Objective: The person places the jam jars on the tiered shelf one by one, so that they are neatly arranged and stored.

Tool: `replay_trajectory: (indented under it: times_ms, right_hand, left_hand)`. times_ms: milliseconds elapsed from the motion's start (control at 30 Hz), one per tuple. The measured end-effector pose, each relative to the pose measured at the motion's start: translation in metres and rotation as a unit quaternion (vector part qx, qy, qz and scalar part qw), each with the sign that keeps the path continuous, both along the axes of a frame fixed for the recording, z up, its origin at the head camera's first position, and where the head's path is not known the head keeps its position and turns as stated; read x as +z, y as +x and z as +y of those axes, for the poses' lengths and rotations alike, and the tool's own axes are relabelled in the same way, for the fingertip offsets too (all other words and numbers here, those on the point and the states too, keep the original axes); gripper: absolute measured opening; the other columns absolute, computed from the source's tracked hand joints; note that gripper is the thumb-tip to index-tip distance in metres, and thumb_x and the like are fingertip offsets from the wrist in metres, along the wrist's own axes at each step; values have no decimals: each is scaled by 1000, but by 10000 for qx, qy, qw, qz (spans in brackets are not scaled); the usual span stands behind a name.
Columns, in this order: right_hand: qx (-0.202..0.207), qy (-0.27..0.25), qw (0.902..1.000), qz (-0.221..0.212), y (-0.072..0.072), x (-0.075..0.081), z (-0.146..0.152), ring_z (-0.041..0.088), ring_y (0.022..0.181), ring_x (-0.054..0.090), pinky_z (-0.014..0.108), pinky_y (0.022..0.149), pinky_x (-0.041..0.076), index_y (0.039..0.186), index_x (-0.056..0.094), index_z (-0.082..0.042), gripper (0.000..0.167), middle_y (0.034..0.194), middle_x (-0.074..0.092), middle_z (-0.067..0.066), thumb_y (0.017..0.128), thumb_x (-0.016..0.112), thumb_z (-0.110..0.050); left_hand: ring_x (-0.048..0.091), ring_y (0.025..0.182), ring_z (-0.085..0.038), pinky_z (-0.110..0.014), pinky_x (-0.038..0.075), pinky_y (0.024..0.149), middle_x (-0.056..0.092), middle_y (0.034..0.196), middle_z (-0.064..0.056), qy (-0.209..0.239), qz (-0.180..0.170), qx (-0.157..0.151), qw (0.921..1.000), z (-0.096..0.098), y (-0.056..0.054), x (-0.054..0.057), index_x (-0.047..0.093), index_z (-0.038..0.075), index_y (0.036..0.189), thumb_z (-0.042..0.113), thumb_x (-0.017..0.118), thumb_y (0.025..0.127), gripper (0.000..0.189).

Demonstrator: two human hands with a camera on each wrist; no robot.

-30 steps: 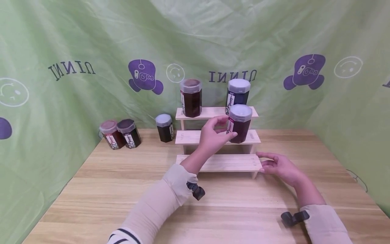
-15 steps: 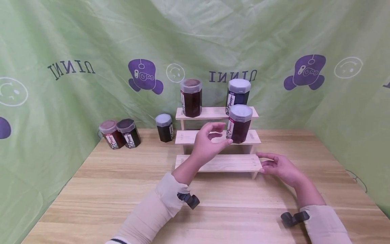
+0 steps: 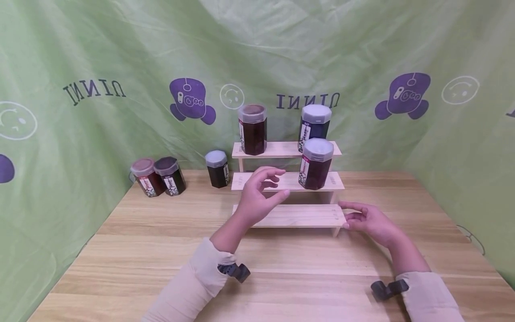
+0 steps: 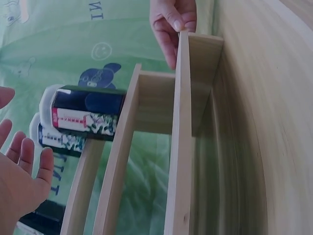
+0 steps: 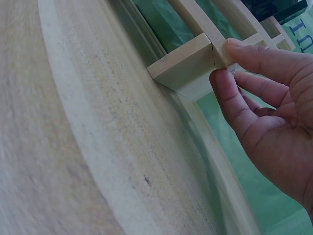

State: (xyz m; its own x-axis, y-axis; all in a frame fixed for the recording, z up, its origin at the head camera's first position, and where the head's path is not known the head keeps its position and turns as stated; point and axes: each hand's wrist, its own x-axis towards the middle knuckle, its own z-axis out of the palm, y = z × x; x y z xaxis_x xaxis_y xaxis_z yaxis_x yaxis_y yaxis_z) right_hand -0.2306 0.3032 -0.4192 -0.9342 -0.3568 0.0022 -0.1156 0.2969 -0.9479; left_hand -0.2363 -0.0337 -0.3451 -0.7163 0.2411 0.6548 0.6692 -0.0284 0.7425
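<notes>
A three-step wooden shelf (image 3: 297, 216) stands on the table. In the head view my left hand (image 3: 257, 197) hovers before its left half, fingers loosely bent, touching nothing. To the right of that hand, a dark red jar (image 3: 316, 167) with a pale lid stands upright on the middle step. Behind it on the top step is a dark blue-labelled jar (image 3: 315, 127), and a brown-lidded jar (image 3: 253, 132) stands at the top left. My right hand (image 3: 372, 223) pinches the right end of the lowest step between thumb and fingers, as the right wrist view also shows.
Left of the shelf, a pale-lidded dark jar (image 3: 218, 172) stands on the wooden table (image 3: 161, 250). Farther left, a red-lidded jar (image 3: 149, 179) and a dark-lidded jar (image 3: 170, 176) stand close together. A green printed cloth (image 3: 257, 49) hangs behind and at the sides.
My left hand has let go of the dark red jar on the middle step and drawn back left and toward me. The right hand has stayed at the shelf's end.
</notes>
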Motion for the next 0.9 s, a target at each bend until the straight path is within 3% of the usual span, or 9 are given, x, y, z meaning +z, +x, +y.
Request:
replay_trajectory:
  times_ms: [233, 533, 767, 900]
  right_hand:
    - [-111, 124, 9999, -12, 1, -2, 1, 9, 102, 64, 22, 87, 53, 145, 36, 8, 72, 129, 53, 32, 85, 73, -6]
    - [-65, 82, 9999, 58, 1, -2, 1, 9, 101, 64, 23, 85, 54, 144, 36, 10, 72, 126, 56, 29, 85, 73, -6]
    - [-65, 96, 9999, 69, 1, -1, 0, 8, 100, 64, 23, 84, 54, 144, 36, 10, 71, 125, 57, 27, 85, 73, -6]
    - [-92, 99, 9999, 26, 1, 0, -1, 8, 100, 64, 23, 84, 54, 144, 36, 10, 71, 125, 57, 29, 85, 73, -6]
  left_hand:
    - [52, 102, -46, -50, 52, 92, 55, 117, -17, 158, -150, 34, 9998, -15, 4, -1, 62, -5, 118, -3, 74, 81, 39]
    - [50, 101, -47, -48, 52, 88, 54, 118, -19, 253, -34, 280, 9993, -36, 8, 2, 60, -7, 120, -7, 73, 79, 43]
    - [50, 104, -26, -46, 49, 88, 52, 123, -19, 328, 22, 615, 9976, -57, 6, 4, 57, -9, 123, -9, 71, 79, 46]
    - [49, 108, -23, -43, 48, 89, 52, 123, -20, 352, 18, 780, 9963, -68, 3, 2, 58, -9, 123, -11, 70, 79, 45]
